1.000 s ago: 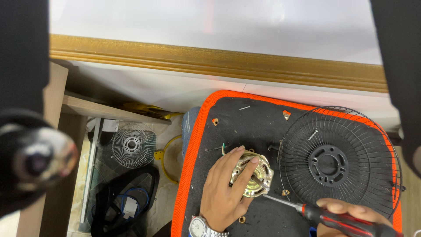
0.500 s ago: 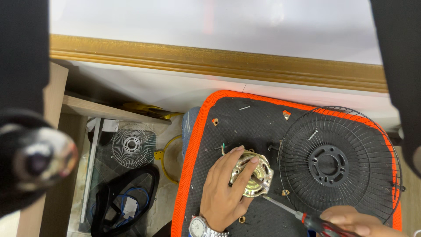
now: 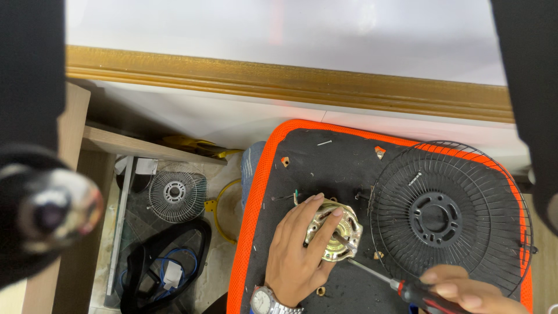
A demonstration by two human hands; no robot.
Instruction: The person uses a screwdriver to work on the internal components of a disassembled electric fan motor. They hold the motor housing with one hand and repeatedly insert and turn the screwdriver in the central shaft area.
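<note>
My left hand (image 3: 296, 250) grips a brass-coloured fan motor (image 3: 336, 232) lying on a black mat with an orange border (image 3: 261, 192); a metal watch sits on that wrist. My right hand (image 3: 465, 291), at the bottom right edge, holds a screwdriver (image 3: 401, 285) with a red and black handle. Its metal shaft points up-left, the tip against the motor's lower right side. A black wire fan guard (image 3: 450, 215) lies flat on the mat just right of the motor.
Small screws and bits lie scattered on the mat. Beyond the mat runs a white wall with a gold-coloured trim (image 3: 290, 81). Down on the left floor are a small white fan grille (image 3: 174, 195), a yellow ring and black cables (image 3: 168, 267). A blurred dark object (image 3: 46, 209) hangs close at left.
My right hand with the screwdriver has slipped lower toward the bottom edge of view. The left hand stays on the motor.
</note>
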